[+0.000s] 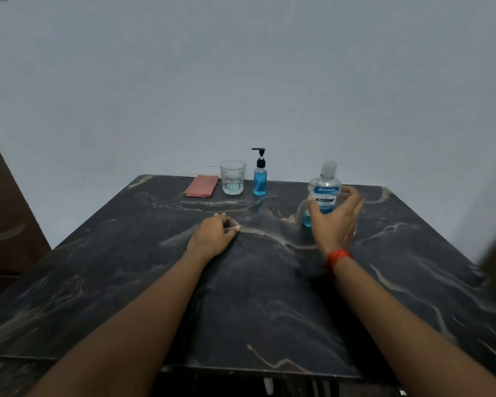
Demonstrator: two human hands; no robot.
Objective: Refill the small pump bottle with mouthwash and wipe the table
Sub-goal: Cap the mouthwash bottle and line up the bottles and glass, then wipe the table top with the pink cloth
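The small pump bottle [260, 179], clear with a black pump and blue liquid inside, stands upright at the far edge of the dark marble table [126, 282]. A mouthwash bottle [325, 184] with a clear cap and a blue label stands to its right, a little blue liquid at its bottom. My right hand [335, 222] wraps around the bottle's lower half, thumb on the left side and fingers on the right. My left hand [212, 234] rests on the middle of the table, fingers curled in and nothing in them.
A clear drinking glass [232, 177] stands left of the pump bottle. A folded pink cloth [201, 185] lies left of the glass by the far edge. A pale wall rises behind the table. Brown furniture [3, 210] stands at the left.
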